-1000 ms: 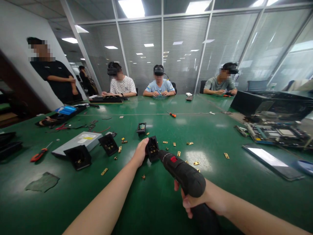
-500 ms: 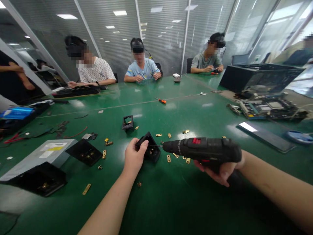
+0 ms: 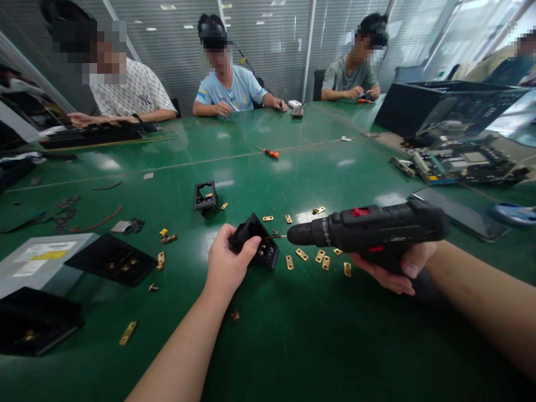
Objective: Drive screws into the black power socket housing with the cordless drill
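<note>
My left hand (image 3: 231, 252) grips a black plastic housing (image 3: 254, 234), tilted over the green table, with brass-coloured screws showing inside it. My right hand (image 3: 402, 273) is wrapped round the handle of a black cordless drill (image 3: 372, 226), held level and pointing left. Its thin bit (image 3: 283, 237) reaches the housing's right side; whether the tip touches a screw I cannot tell. Several small brass plates (image 3: 302, 254) with holes lie under and beside the drill. Behind my left hand stands another black housing (image 3: 205, 196) with brass parts in it.
At the left, two black housings (image 3: 111, 259) (image 3: 37, 321) lean by a grey metal box (image 3: 25, 262). An orange screwdriver (image 3: 271, 153) lies mid-table. A circuit board (image 3: 469, 159) and black case (image 3: 439, 109) occupy the right. Three people sit working across the table.
The drill has shifted slightly right and its nose has drawn back a little from the housing. My left hand still grips the housing, now tipped differently. The view has turned down and right.
</note>
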Demonstrator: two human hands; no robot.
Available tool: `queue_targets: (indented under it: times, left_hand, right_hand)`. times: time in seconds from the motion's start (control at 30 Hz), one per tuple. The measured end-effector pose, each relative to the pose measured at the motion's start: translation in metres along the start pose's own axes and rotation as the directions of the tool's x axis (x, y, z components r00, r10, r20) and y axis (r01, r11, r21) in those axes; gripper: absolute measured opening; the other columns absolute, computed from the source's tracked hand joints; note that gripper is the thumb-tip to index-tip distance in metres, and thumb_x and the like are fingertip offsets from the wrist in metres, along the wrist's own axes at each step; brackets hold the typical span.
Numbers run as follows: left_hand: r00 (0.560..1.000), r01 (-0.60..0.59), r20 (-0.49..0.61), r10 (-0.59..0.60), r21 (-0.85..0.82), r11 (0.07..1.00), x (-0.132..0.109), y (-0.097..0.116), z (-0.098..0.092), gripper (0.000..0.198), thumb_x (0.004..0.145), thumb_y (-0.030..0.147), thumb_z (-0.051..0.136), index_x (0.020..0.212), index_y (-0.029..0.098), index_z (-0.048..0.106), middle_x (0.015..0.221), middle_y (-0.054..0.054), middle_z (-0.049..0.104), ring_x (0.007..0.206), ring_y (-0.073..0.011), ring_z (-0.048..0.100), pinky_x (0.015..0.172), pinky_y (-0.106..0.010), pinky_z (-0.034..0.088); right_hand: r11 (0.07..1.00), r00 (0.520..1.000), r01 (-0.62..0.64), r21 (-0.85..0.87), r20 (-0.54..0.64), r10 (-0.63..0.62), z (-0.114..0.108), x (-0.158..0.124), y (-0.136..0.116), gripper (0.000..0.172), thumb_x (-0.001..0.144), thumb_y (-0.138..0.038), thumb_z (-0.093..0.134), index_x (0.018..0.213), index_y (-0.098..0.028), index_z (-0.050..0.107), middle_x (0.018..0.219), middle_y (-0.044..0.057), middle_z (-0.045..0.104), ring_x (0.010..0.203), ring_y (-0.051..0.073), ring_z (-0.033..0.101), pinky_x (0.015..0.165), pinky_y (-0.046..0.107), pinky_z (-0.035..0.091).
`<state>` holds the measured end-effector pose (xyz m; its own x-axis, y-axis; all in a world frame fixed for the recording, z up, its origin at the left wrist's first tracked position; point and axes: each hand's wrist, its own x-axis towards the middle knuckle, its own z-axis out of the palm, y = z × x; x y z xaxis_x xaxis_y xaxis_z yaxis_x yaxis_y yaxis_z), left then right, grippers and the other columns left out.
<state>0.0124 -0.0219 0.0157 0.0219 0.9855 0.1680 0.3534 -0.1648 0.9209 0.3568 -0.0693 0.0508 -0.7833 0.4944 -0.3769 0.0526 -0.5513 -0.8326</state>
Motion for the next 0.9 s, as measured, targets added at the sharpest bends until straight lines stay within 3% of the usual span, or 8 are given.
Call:
queue_targets:
  times: [0.3,0.9]
  left_hand:
    - [1.000,0.003,0.002,-0.003,-0.014,1.000,0.0009,-0.0011,0.0003,0.035,0.073,0.049,0.069,0.075,0.022,0.046,0.062,0.003,0.047,0.058,-0.0139,0.049,0.050,-0.023,0.038]
    - [1.000,-0.014,-0.022,0.013,-0.010,1.000,0.0025,-0.0058,0.0013,0.036,0.075,0.050,0.068,0.073,0.022,0.046,0.062,0.003,0.047,0.059,-0.0141,0.050,0.049,-0.022,0.037]
  right_hand:
    - [0.999,0.998,0.037,-0.038,0.052,-0.035,0.0009,-0.0011,-0.0020,0.047,0.062,-0.034,0.075,0.097,-0.009,0.057,0.056,0.001,0.067,0.047,0.012,0.061,0.053,0.028,0.048]
    - [0.999,0.997,0.013,-0.035,0.077,-0.010,0.0049,-0.0005,-0.0061,0.047,0.062,-0.033,0.081,0.098,-0.011,0.061,0.059,0.003,0.069,0.049,0.015,0.064,0.053,0.029,0.052]
